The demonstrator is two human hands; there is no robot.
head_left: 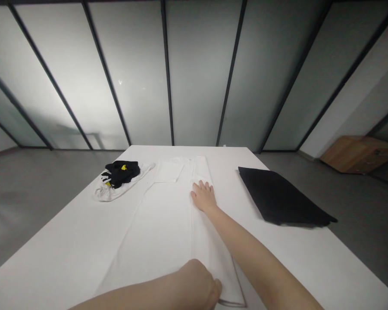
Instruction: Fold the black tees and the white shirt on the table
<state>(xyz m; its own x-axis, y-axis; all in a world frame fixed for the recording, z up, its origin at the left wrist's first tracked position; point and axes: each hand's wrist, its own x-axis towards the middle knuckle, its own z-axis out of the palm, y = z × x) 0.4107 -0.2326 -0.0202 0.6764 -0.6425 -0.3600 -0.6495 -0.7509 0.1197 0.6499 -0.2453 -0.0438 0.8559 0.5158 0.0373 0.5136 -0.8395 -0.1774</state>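
A white garment (161, 219) lies spread flat lengthwise on the white table, its far end near the back edge. A squarish, sleeve-like flap (168, 172) shows at its upper left. A long crease or fold line runs down its right part. My right hand (204, 196) rests on this right part with fingers spread. Close to me, my left hand (198, 284) is curled at the garment's near end, beside the hem at the lower right. Its fingertips are mostly hidden beneath the hand.
On the white table (61, 241), a black cloth bundle with yellow and white bits (124, 174) sits on crumpled white fabric (106, 193) at the left. A black folded cloth or sheet (278, 196) lies at the right, overhanging the edge. Behind stand frosted glass panels (200, 77); a wooden cabinet (358, 153) is far right.
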